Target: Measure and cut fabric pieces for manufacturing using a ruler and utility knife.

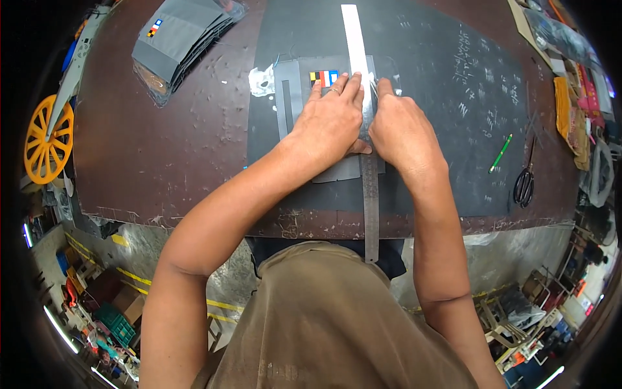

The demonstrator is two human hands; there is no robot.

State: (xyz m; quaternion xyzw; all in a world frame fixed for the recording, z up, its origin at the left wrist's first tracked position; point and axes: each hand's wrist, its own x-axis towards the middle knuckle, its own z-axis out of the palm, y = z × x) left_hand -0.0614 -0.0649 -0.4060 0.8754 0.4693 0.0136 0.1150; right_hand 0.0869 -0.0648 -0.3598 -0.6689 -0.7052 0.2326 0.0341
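A long steel ruler (370, 194) runs front to back across a grey sheet (337, 172), its near end reaching past the table edge. My left hand (327, 120) lies with fingers outstretched on the sheet and along the ruler's left side, thumb by the ruler. Under its fingertips is a small colourful flag patch (324, 78). Just right of the ruler, my right hand (402, 126) is closed with its index finger pointing forward. Whatever it holds is mostly hidden; only a thin, light sliver shows by the fingertips. A slotted grey strip (286, 104) lies left of the sheet.
Beneath the work is a dark mat (453, 188) with chalky marks on a brown table (162, 162). A stack of grey pieces (184, 39) sits far left. Rightward lie a green pencil (500, 153) and black scissors (525, 185). An orange wheel (48, 139) stands at the left edge.
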